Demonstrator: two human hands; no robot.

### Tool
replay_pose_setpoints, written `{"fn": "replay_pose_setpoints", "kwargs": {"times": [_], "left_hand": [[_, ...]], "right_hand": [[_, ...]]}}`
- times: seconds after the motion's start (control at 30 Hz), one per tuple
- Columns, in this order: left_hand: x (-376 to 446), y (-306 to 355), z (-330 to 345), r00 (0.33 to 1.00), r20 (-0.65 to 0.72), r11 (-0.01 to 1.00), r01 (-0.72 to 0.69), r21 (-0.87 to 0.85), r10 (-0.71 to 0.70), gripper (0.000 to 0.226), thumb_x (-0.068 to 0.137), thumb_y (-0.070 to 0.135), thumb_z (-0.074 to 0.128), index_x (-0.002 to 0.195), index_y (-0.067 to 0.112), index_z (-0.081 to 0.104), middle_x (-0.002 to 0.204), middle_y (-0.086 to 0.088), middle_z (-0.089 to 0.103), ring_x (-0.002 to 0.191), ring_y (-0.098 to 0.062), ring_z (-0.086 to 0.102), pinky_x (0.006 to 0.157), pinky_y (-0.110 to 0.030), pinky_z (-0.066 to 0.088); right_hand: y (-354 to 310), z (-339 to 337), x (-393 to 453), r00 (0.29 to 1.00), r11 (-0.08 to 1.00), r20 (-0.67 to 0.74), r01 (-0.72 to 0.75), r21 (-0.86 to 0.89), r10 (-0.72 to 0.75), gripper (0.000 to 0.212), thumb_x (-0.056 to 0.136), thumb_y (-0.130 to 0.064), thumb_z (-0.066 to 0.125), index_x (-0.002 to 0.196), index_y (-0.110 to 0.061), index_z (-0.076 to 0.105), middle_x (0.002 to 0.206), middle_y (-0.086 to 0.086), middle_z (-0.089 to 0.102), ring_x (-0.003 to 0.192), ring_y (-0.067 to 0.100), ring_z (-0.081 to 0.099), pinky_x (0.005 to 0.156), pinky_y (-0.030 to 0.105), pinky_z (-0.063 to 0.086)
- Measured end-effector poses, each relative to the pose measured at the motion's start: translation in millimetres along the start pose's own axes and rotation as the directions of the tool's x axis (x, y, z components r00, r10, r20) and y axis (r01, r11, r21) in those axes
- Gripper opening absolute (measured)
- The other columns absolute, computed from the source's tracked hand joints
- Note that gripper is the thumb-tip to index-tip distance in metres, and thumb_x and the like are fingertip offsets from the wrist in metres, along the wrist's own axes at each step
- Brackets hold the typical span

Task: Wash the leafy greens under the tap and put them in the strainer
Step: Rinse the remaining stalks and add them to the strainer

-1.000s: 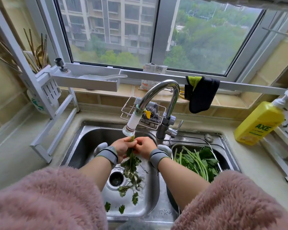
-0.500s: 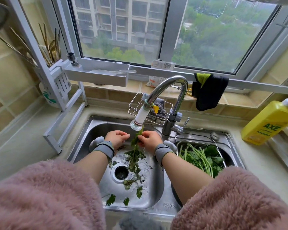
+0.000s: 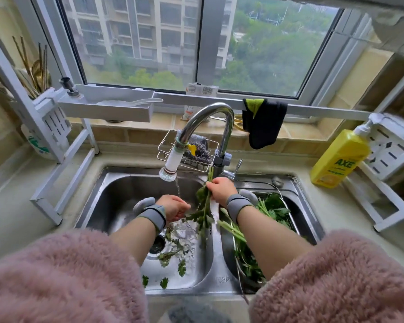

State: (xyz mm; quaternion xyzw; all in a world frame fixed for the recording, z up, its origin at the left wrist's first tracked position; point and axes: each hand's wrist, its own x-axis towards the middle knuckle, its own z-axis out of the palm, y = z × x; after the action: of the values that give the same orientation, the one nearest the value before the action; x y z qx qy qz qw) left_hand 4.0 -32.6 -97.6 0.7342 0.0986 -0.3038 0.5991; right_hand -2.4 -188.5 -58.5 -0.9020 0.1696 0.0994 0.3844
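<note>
My right hand (image 3: 221,189) grips a bunch of leafy greens (image 3: 202,209) by the stems, leaves hanging down over the divider between the two basins. The tap (image 3: 207,127) runs, and water falls from its white nozzle (image 3: 169,167) onto my left hand (image 3: 174,207), which is loosely cupped and holds nothing. The wire strainer (image 3: 287,207) sits in the right basin with more greens (image 3: 272,209) in it, partly hidden by my right forearm. Loose leaves (image 3: 173,252) lie near the drain of the left basin (image 3: 117,197).
A yellow dish soap bottle (image 3: 338,157) stands on the counter at the right. A wire sponge rack (image 3: 196,155) hangs behind the tap. A dark cloth (image 3: 264,122) drapes over the white rail. A white utensil rack (image 3: 49,122) stands at the left.
My right hand has carried the bunch of greens rightward, away from the stream toward the right basin. My left hand has let go and stays under the water.
</note>
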Motion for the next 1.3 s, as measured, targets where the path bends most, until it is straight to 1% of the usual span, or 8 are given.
{"fn": "replay_pose_setpoints", "kwargs": {"times": [0.23,0.4,0.57,0.63,0.83,0.97,1.13,1.3], "left_hand": [[-6,20,58,0.993,0.12,1.0,-0.004,-0.008,0.005,0.026,0.087,-0.006,0.057,0.064,0.004,0.05,0.051,-0.008,0.043,0.029,-0.009,0.04,0.034,-0.01,0.031],[-2,19,74,0.989,0.145,0.998,0.024,0.052,-0.031,0.018,0.088,-0.004,0.056,0.072,0.003,0.052,0.059,-0.01,0.045,0.048,-0.015,0.038,0.035,-0.013,0.033],[-3,7,73,0.983,0.148,0.99,0.094,0.108,-0.109,0.019,0.09,-0.002,0.052,0.072,0.005,0.053,0.06,-0.008,0.041,0.049,-0.015,0.035,0.038,-0.016,0.031],[-2,1,72,0.983,0.128,0.986,0.115,0.123,-0.131,0.021,0.091,0.0,0.052,0.071,0.006,0.053,0.06,-0.007,0.042,0.049,-0.014,0.036,0.04,-0.015,0.034],[6,-3,79,0.984,0.097,0.982,0.133,0.136,-0.147,0.02,0.091,0.0,0.052,0.072,0.006,0.054,0.06,-0.008,0.043,0.049,-0.015,0.038,0.041,-0.016,0.035],[12,0,86,0.982,0.114,0.98,0.136,0.146,-0.153,0.018,0.091,0.0,0.053,0.073,0.005,0.052,0.06,-0.009,0.043,0.05,-0.015,0.037,0.047,-0.019,0.034],[17,0,102,0.98,0.118,0.973,0.137,0.186,-0.16,0.017,0.091,0.006,0.056,0.074,0.005,0.054,0.063,-0.01,0.05,0.053,-0.016,0.045,0.053,-0.02,0.042],[20,-1,109,0.977,0.13,0.972,0.144,0.188,-0.17,0.019,0.091,0.005,0.055,0.072,0.006,0.053,0.063,-0.009,0.05,0.053,-0.015,0.045,0.045,-0.016,0.042]], "right_hand": [[39,-86,-6,0.978,0.936,-0.026,-0.207,-0.285,0.209,0.015,0.095,-0.009,0.04,0.091,-0.006,0.054,0.088,0.014,0.053,0.105,0.034,0.056,0.084,0.033,0.047],[71,-113,-12,0.958,0.824,0.052,-0.216,-0.524,0.283,0.035,0.099,-0.011,0.032,0.064,-0.009,0.041,0.07,0.007,0.043,0.055,0.017,0.04,0.05,0.022,0.03],[107,-92,-14,0.937,0.637,-0.055,-0.276,-0.72,0.344,0.048,0.1,-0.036,0.033,0.131,-0.001,0.045,0.134,0.015,0.048,0.119,0.029,0.052,0.096,0.036,0.042],[111,-69,-8,0.953,0.693,-0.141,-0.291,-0.66,0.266,0.053,0.096,-0.042,0.041,0.137,-0.008,0.038,0.141,0.014,0.038,0.121,0.034,0.049,0.098,0.042,0.043],[116,8,-9,0.967,0.8,0.235,0.063,-0.597,0.099,0.062,0.086,-0.042,0.059,0.138,-0.022,0.031,0.131,0.012,0.048,0.115,0.033,0.052,0.095,0.041,0.045],[130,7,-3,0.974,0.818,0.201,0.031,-0.574,0.105,0.044,0.091,-0.013,0.035,0.132,-0.028,0.031,0.107,0.012,0.055,0.085,0.029,0.055,0.074,0.034,0.045],[150,-17,8,0.976,0.785,-0.009,-0.181,-0.593,0.218,0.044,0.092,-0.01,0.024,0.132,-0.028,0.029,0.105,0.009,0.05,0.079,0.023,0.047,0.064,0.032,0.04],[158,-16,20,0.952,0.694,0.039,-0.194,-0.693,0.305,0.031,0.094,-0.008,0.035,0.123,-0.014,0.044,0.12,0.007,0.054,0.101,0.023,0.055,0.084,0.034,0.044]]}}
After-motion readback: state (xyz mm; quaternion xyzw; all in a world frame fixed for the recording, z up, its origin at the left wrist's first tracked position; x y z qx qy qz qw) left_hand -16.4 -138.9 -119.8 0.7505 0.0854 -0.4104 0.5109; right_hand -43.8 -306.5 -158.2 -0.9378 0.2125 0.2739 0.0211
